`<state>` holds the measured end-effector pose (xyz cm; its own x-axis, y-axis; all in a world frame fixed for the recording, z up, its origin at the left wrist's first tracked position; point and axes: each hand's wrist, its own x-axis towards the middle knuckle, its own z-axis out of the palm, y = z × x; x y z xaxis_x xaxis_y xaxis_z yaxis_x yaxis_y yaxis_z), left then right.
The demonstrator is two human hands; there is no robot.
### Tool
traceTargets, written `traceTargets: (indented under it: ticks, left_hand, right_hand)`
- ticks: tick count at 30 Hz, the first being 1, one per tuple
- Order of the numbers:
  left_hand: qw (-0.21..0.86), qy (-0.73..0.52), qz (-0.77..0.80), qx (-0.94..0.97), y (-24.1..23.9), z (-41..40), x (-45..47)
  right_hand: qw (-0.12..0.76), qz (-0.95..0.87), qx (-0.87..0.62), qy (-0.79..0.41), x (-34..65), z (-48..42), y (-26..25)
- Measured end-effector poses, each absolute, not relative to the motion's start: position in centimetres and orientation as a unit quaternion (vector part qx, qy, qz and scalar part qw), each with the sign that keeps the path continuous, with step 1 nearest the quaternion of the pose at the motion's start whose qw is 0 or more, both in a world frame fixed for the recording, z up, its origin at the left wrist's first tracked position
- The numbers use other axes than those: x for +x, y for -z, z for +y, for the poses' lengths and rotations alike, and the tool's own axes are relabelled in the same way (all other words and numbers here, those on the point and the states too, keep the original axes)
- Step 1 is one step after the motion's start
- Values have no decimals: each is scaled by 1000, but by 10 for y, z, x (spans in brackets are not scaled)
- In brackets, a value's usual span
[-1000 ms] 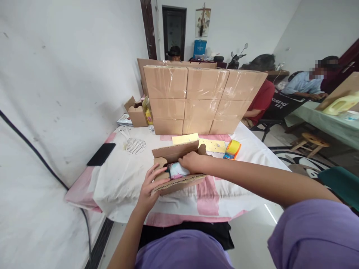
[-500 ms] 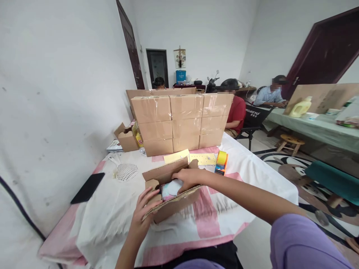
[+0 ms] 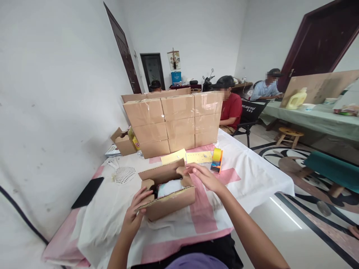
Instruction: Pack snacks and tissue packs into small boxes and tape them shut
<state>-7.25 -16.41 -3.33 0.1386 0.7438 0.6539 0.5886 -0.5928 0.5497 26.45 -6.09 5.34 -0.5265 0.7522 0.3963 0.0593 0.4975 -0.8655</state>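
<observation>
An open cardboard box [image 3: 171,205] stands on the table in front of me, its flaps up. Inside lies a white, soft-looking bundle [image 3: 169,187] with some coloured pattern; something dark beside it is too hidden to make out. My left hand [image 3: 136,207] grips the left corner of the box, thumb outside the front flap and fingers over the left side. At the right end, my right hand [image 3: 204,177] has its fingers stretched out against the small right flap [image 3: 183,175] and holds nothing.
Behind the box stand a yellow sheet [image 3: 199,157], a tape dispenser [image 3: 217,160] and a wall of taped cartons [image 3: 179,125]. To the left are a white perforated scoop-like thing [image 3: 125,174], a black flat pad [image 3: 88,192] and a smaller open box [image 3: 125,144]. Other people sit beyond.
My right hand has let go of the white bundle and come out of the box to its right flap. My left hand still holds the left corner.
</observation>
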Motion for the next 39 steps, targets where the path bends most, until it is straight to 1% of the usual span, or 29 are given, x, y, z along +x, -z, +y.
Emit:
traceTargets:
  ticks: [2, 4, 7, 10, 12, 14, 16, 19, 21, 23, 29, 34, 37, 39]
  left_hand:
    - [86, -484, 450, 746, 32, -164, -73]
    - [96, -487, 453, 741, 32, -163, -72]
    - [112, -517, 497, 688, 33, -162, -67]
    - [118, -534, 573, 610, 32, -160, -59]
    - [117, -527, 595, 595, 28, -159, -56]
    - [91, -505, 603, 610, 20, -159, -56]
    - [31, -467, 606, 644, 10, -158, -58]
    - [-51, -371, 574, 728, -8, -157, -58]
    - [-57, -300, 536, 787, -17, -155, -52]
    - [-56, -258, 523, 810, -23, -155, -41]
    - [-110, -217, 568, 786, -20, -160, -10]
    - [-112, -253, 553, 786, -11, -156, -9]
    - [-143, -260, 550, 781, -3, -149, -14]
    - [-172, -261, 545, 778, 2, -144, -18]
  right_hand:
    - [357, -787, -255, -434, 260, -66, -42]
    - [345, -799, -259, -419, 255, -70, -35]
    - [399, -780, -255, -409, 252, -70, -30]
    - [475, -741, -312, -358, 249, -60, -29]
    - [481, -724, -348, -350, 244, -50, -30]
    - [463, -722, -345, -382, 239, -42, -30]
    - [447, -734, -323, -396, 234, -36, -29]
    - [420, -781, -309, -343, 234, -36, -25]
    - [399, -810, -310, -298, 237, -40, -19]
    - [389, -825, -309, -269, 241, -44, -12]
    - [355, -856, -307, -216, 250, -53, -5]
    - [295, -868, -361, -170, 251, -59, -15]
    - [310, -865, -357, -168, 250, -58, -8]
    - [359, -838, -371, -176, 253, -54, 6]
